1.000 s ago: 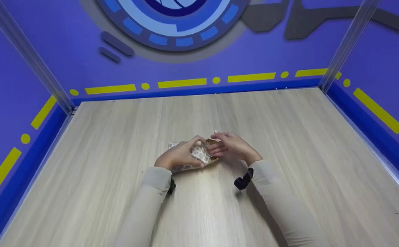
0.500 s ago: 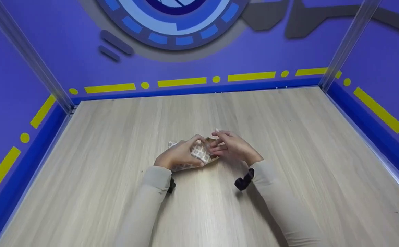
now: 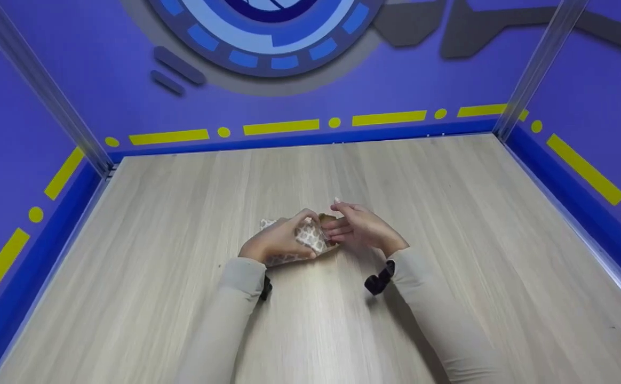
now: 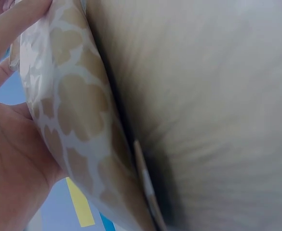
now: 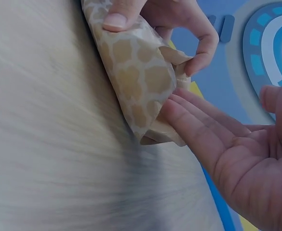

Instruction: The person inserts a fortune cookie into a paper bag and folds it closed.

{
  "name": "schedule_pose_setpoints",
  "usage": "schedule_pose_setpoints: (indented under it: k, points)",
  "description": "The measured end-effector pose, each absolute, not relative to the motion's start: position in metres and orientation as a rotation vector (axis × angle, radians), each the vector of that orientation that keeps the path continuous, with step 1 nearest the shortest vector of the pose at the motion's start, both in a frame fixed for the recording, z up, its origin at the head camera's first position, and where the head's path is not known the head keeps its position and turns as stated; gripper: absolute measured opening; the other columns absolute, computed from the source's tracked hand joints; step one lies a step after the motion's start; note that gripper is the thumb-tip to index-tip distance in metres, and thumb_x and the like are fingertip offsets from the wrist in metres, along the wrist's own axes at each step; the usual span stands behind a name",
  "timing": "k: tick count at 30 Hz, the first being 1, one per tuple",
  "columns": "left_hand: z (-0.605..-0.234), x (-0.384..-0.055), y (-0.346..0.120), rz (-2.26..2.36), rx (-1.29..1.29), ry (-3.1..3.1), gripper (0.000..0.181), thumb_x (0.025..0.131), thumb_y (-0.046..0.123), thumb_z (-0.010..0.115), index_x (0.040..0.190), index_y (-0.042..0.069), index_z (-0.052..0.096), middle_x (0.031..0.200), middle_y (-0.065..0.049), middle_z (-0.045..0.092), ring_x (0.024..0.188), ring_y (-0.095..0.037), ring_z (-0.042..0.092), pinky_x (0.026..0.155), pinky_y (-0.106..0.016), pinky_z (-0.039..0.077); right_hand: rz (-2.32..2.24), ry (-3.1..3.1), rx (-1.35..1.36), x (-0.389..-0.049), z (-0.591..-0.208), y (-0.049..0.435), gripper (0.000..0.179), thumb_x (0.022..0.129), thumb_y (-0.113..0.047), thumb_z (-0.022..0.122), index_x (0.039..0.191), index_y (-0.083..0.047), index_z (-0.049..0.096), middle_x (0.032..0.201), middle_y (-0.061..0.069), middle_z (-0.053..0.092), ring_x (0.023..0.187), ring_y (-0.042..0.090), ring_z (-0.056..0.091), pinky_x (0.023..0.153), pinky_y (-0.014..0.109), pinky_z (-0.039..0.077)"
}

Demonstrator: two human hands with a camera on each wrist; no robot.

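A package in white paper with tan giraffe-like patches (image 3: 309, 236) lies near the middle of the table, in front of the person. The left hand (image 3: 276, 242) grips it from above, thumb on the near side and a fingertip at the far edge of its right end. In the right wrist view, the paper (image 5: 138, 79) gapes and folds at that end, showing its plain tan inside. Straight fingers of the right hand (image 5: 232, 159) press into these end folds, the thumb held apart. The left wrist view shows the paper's patterned side (image 4: 80, 106) against the left palm (image 4: 15, 159).
The pale wood-grain table (image 3: 182, 213) is bounded by blue-purple panels (image 3: 268, 114) at the back and both sides. Black wrist straps (image 3: 379, 280) sit at the cuffs of light sleeves (image 3: 438, 314).
The right fingers shift slightly at the package's end, spreading a little and then lying closer together. The left hand keeps its grip, and the package stays in place.
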State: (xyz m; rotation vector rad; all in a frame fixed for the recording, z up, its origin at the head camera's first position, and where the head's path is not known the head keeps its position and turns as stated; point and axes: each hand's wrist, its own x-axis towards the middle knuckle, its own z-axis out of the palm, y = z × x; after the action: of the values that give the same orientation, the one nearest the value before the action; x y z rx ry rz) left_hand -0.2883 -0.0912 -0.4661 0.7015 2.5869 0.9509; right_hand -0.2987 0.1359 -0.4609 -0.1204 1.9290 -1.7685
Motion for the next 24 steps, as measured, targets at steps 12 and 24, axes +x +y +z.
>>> schedule_pose_setpoints:
  k: [12,24]
  points:
    - [-0.464,-0.287,-0.092,0.982,0.72,2.594,0.076,0.068,0.028,0.086,0.132,0.035,0.044,0.111,-0.005,0.064,0.087,-0.019,0.06,0.073,-0.034,0.048,-1.729,1.887,-0.162,-0.298,-0.461,0.117,0.077,0.1,-0.058,0.023,0.154,-0.008,0.0,0.132,0.031,0.052,0.119,0.038,0.057,0.1,0.043,0.046]
    - [-0.465,-0.287,-0.091,1.054,0.802,2.545,0.075,0.071,0.029,0.085,0.133,0.033,0.043,0.122,-0.002,0.06,0.097,-0.018,0.058,0.083,-0.035,0.047,-1.844,1.645,-0.187,-0.301,-0.47,0.099,0.078,0.095,-0.065,0.009,0.153,-0.018,-0.015,0.084,0.003,0.053,0.078,0.013,0.055,0.072,0.026,0.047]
